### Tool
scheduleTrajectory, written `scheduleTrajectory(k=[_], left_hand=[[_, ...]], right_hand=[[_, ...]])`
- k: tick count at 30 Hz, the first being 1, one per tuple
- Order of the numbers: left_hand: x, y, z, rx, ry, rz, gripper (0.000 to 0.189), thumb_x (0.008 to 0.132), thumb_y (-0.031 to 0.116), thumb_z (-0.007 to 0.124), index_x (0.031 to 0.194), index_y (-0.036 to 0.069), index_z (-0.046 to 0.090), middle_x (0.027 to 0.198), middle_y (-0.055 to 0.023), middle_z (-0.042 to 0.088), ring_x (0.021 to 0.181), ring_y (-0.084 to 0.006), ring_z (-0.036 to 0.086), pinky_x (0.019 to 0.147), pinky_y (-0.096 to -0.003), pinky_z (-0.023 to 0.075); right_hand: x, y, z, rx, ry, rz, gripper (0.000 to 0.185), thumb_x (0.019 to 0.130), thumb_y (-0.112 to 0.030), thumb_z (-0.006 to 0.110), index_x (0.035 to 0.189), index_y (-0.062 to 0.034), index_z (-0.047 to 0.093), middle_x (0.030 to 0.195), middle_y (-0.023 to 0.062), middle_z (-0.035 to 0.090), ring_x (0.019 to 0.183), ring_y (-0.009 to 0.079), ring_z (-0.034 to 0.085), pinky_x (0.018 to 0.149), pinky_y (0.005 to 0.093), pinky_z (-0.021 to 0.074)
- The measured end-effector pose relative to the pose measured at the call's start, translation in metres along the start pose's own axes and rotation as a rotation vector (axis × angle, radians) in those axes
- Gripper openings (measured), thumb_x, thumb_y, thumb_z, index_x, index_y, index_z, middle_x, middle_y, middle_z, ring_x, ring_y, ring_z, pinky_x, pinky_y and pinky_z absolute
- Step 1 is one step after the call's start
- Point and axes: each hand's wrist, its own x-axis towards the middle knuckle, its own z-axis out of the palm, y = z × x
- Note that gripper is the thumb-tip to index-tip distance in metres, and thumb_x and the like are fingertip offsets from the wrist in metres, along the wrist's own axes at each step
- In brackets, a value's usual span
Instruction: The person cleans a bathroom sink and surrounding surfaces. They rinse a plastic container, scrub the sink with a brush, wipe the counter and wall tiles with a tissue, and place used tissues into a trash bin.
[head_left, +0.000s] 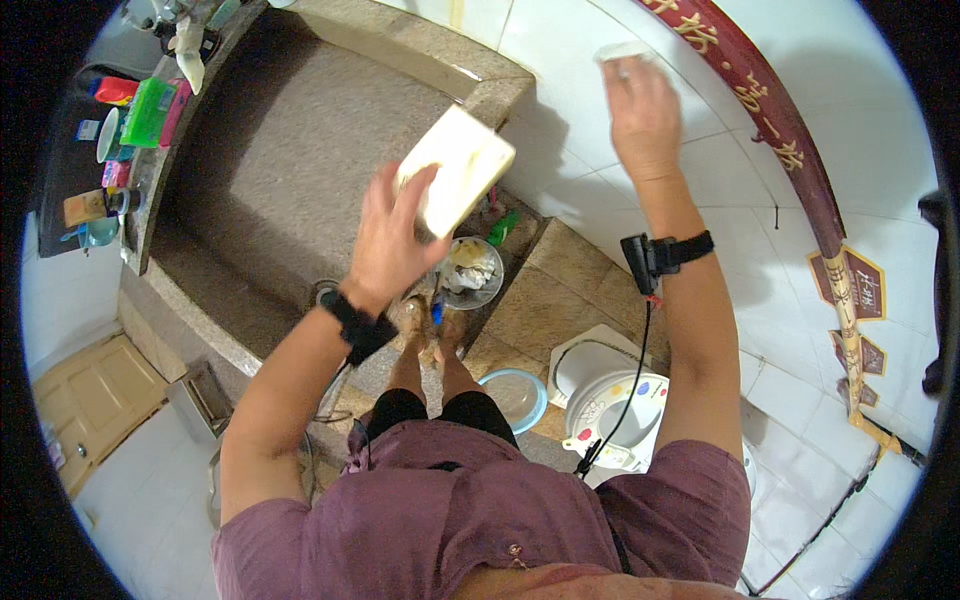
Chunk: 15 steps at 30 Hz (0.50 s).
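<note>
My left hand (394, 232) grips a cream-white rectangular box or block (456, 169), with the thumb along its lower edge and fingers spread over its near end. The block's bright face shows little detail. My right hand (646, 112) is raised to the white tiled wall (577, 105), its fingers on a small whitish piece of paper or cloth (626, 51). That piece is partly hidden by the fingers and blurred. Below my left hand, a round metal basin (471, 274) holds crumpled whitish matter beside my feet.
A stone-walled tub (300, 142) lies ahead-left, with a ledge (161, 180) carrying a green packet (147, 112) and cups. A toilet with a patterned seat (622, 416) and a blue-rimmed plastic basin (517, 397) stand at right. A dark red curved board (757, 90) bears writing.
</note>
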Motion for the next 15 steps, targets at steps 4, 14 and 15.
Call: scheduleTrajectory(k=[4,14,15], left_hand=[[-0.038,-0.018,-0.009,-0.013,-0.091,-0.002,0.079,0.062,0.016,0.073,0.133,0.019,0.038,0.129,-0.0244,0.034,0.119,-0.0432,0.036,0.098,-0.0498,0.0369],[-0.047,-0.036,0.009,-0.04,-0.008,0.089,0.082,0.057,0.018,0.074,0.131,0.021,0.039,0.13,-0.0191,0.032,0.116,-0.04,0.039,0.096,-0.0463,0.0402],[-0.046,-0.036,0.008,-0.04,0.001,0.094,0.082,0.057,0.018,0.074,0.131,0.021,0.039,0.13,-0.0188,0.033,0.116,-0.0397,0.039,0.095,-0.0459,0.0407]], right_hand=[[-0.015,-0.031,0.032,-0.1,-0.187,-0.153,0.033,0.077,-0.01,0.055,0.11,-0.0037,0.056,0.104,0.0057,0.057,0.095,0.0185,0.054,0.077,0.0316,0.0471],[-0.004,-0.035,0.058,-0.472,-0.652,-0.232,0.044,0.083,-0.009,0.049,0.127,-0.0017,0.046,0.119,0.0075,0.054,0.109,0.0212,0.049,0.088,0.0327,0.0408],[-0.022,-0.035,0.065,-0.294,-0.555,-0.231,0.045,0.083,-0.008,0.049,0.127,-0.001,0.046,0.12,0.008,0.053,0.109,0.0216,0.049,0.089,0.0328,0.0405]])
